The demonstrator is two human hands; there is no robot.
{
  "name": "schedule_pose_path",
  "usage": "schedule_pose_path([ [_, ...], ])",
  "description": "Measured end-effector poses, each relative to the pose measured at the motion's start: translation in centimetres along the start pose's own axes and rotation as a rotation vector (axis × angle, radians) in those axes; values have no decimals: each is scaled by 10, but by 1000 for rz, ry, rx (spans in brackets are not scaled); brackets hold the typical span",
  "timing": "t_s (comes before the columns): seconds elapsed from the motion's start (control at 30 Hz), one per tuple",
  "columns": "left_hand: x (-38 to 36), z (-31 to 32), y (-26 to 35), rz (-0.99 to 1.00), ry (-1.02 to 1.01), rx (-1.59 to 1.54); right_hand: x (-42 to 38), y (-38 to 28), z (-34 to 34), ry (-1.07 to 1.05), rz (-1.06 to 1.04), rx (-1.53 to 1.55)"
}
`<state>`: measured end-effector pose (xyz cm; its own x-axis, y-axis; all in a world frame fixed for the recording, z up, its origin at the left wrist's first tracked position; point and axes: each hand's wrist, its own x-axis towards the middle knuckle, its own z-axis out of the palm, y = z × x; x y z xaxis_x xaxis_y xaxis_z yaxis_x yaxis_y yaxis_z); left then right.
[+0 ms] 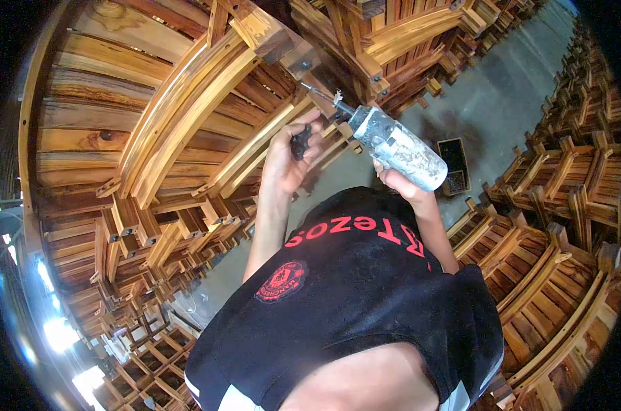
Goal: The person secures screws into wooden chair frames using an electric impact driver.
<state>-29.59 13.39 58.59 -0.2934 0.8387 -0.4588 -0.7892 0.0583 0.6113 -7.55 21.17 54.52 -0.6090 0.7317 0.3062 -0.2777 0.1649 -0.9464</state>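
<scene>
My left hand (293, 154) is cupped with its fingers curled round a cluster of small dark pieces (301, 140), too small to name surely. In my right hand (399, 183) is a worn grey-white cylindrical tool (406, 151), gripped from below. Its thin metal shaft points up and left, with the tip near the end of a wooden beam (262, 31) that has dark bolt heads or holes close by. A pale shred clings to the shaft. The hands are apart, in front of my black shirt.
Slatted wooden furniture with curved rails (187, 103) fills the left and top. More stacked wooden frames (550, 274) stand at the right. On the grey floor (516, 82) sits a dark open box (454, 164) with small pieces inside.
</scene>
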Motion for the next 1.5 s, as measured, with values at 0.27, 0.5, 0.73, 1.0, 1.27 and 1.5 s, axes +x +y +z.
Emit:
schedule_pose_path([
  [0.27,3,-8,4,63,-64,90,1,7,1,38,-78,-56],
  [0.5,1,0,1,58,-53,23,2,9,-1,38,-136,-64],
  [0.73,-3,6,1,75,-10,135,-3,11,-2,55,-136,-39],
  [1.0,-2,2,1,50,-117,-61,-17,16,-7,31,-84,-162],
  [1.27,-4,2,9,60,-190,-243,-22,20,-9,-72,-78,-222],
  [1.5,-13,7,16,80,-194,-193,-20,23,-5,-73,-266,-283],
])
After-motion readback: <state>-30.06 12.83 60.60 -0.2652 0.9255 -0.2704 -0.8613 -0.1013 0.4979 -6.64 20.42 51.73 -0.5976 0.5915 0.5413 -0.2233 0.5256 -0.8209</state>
